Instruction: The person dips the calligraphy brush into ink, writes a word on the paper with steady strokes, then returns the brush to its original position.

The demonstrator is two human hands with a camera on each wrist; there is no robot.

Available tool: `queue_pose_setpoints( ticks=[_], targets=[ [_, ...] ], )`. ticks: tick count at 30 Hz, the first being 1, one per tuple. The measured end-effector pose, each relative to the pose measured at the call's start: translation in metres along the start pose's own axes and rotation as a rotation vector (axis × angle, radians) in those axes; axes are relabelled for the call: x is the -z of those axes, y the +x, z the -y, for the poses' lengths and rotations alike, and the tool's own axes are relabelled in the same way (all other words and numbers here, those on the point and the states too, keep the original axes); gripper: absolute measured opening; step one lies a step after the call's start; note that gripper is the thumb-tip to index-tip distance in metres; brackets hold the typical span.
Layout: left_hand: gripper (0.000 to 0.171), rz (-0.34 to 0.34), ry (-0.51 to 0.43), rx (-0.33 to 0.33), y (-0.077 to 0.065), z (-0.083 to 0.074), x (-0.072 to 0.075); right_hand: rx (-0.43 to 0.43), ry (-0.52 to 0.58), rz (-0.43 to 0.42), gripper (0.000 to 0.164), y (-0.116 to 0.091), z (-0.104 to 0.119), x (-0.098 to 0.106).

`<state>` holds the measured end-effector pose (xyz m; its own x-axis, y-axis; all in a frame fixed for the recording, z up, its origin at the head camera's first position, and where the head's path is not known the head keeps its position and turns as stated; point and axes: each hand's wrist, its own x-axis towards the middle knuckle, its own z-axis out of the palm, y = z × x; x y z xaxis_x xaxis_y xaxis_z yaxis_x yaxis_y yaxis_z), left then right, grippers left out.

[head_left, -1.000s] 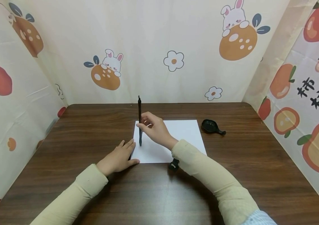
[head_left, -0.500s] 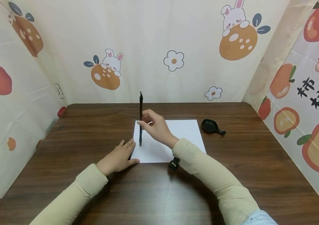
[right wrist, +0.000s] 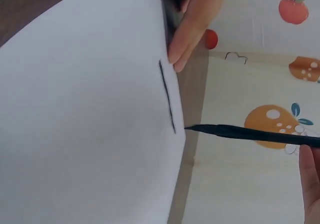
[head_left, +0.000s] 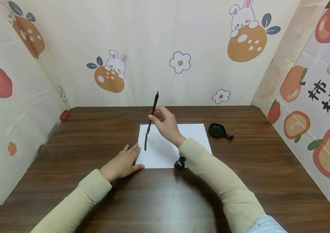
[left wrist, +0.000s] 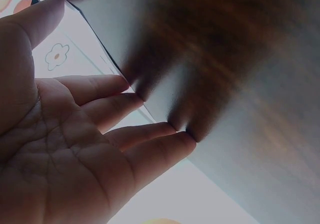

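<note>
A sheet of white paper (head_left: 186,136) lies on the table. My right hand (head_left: 166,124) pinches a dark writing brush (head_left: 155,104) over the paper's far left part, its top leaning right. The pointed bristles (right wrist: 200,129) show apart from the stroke's end in the right wrist view. One straight black stroke (head_left: 146,142) runs up the sheet near its left edge. My left hand (head_left: 122,163) rests on that edge, fingers straight and slightly spread; in the left wrist view its fingertips (left wrist: 187,138) touch down flat.
A small black ink dish (head_left: 216,130) with a short handle sits right of the paper. A black strap (head_left: 180,163) shows under my right wrist. Beyond the brown wood table (head_left: 101,129) hang printed curtains (head_left: 153,38) at the back and both sides.
The brush stood nearly upright in line with the stroke; now it is higher, tilted to the right, and the stroke shows separately. My right hand has moved up and right. My left hand stays put.
</note>
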<state>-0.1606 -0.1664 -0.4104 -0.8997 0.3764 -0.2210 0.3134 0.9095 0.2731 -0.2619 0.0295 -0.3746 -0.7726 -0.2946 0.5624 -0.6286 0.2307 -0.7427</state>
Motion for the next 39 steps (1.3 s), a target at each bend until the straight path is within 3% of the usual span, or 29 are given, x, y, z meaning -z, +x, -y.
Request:
queue_pose_setpoints(
  ticks=[30,39],
  targets=[
    [0.079,0.007,0.003,-0.006,0.001,0.001,0.001,-0.081,0.049,-0.001,0.019,-0.007,-0.014,-0.006],
    [0.079,0.008,0.014,-0.012,0.002,0.002,0.0,-0.053,-0.007,0.022,0.017,-0.008,-0.011,-0.003]
  ],
)
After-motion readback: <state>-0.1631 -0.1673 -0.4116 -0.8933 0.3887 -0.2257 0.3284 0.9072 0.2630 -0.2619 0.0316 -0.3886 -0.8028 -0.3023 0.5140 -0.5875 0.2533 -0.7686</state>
